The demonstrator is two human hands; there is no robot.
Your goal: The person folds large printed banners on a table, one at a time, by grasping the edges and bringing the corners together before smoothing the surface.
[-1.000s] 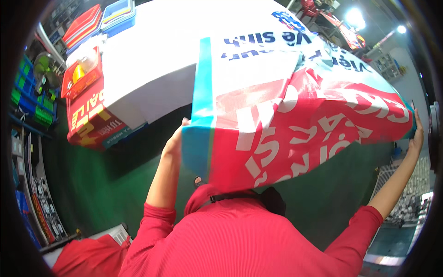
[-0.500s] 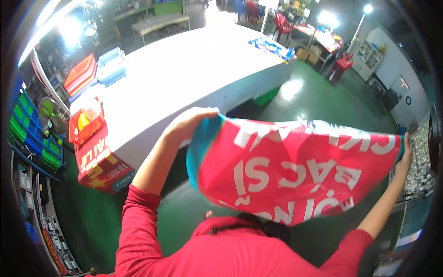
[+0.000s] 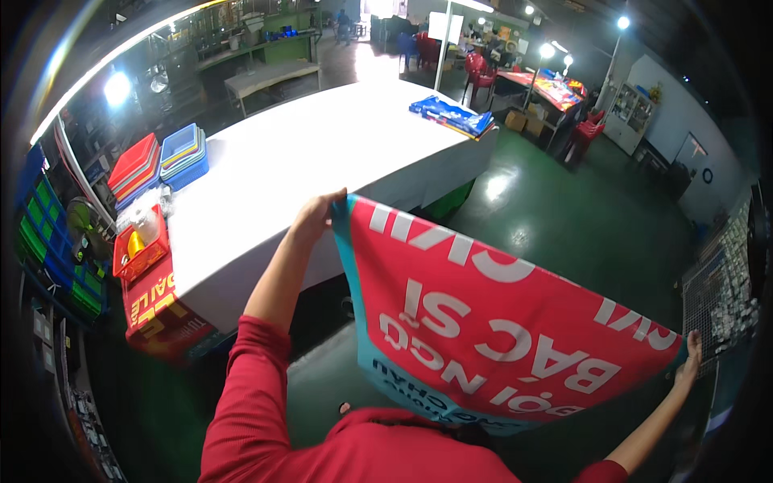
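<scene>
Stretched between my two hands is a red printed banner [image 3: 515, 322] with white lettering and teal edges. My left hand [image 3: 320, 213] pinches its upper left corner, close to the front edge of the white-topped table [image 3: 322, 149]. At the far right, my right hand [image 3: 691, 358] grips the other upper corner, lower than the left one. The sheet hangs down in front of me, its lower teal border near my body. Part of my right-hand fingers is hidden behind the corner.
Stacked blue baskets [image 3: 183, 157] and red trays [image 3: 134, 165] stand at the table's left end, beside a red basket [image 3: 145, 249] holding a yellow item. Folded blue sheets [image 3: 451, 114] lie at its far right corner. A wire rack [image 3: 717, 298] stands at right.
The banner has opened out and hangs lower, showing its bottom teal border. My right hand has dropped, and my left hand has shifted slightly left. The view has tilted a little.
</scene>
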